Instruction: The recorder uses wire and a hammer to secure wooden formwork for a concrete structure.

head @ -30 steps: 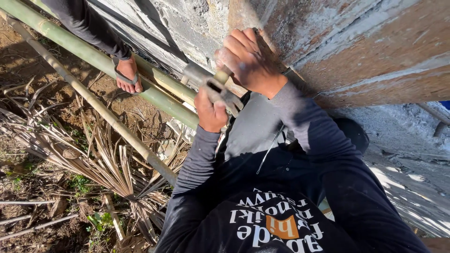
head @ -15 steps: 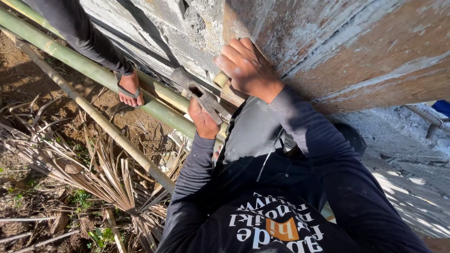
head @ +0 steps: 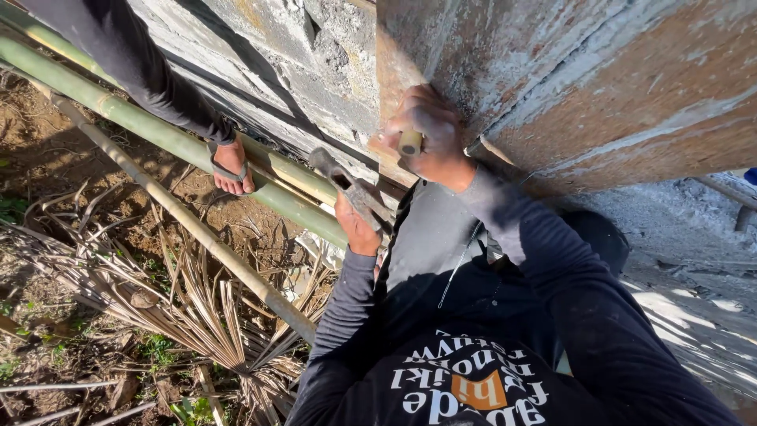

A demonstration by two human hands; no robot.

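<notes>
At the far left, dry palm fronds [head: 181, 315] are lying spread on the bare earth [head: 55, 158], with a thin bamboo pole [head: 197, 237] slanting across them. Above it, a thick green bamboo pole [head: 158, 134] is running along the foot of the rough block wall [head: 260, 63], and another person's sandalled foot [head: 231, 166] is standing on it, the dark trouser leg [head: 134, 63] rising toward the top left corner.

Further right, the left hand [head: 356, 225] is gripping the handle of a hammer [head: 343, 180], fingers closed round it, the grey metal head pointing up and left, just beside the wall and near the green pole.

Right of that, the right hand [head: 426, 142] is pressing against the edge of a rusty metal sheet [head: 599, 87], its fingers curled tight round a short pale wooden peg [head: 409, 143], whose round end is showing between them. Both arms are wearing dark long sleeves [head: 552, 268].

At the far right, pale concrete rubble [head: 694, 237] is lying below the sheet.
</notes>
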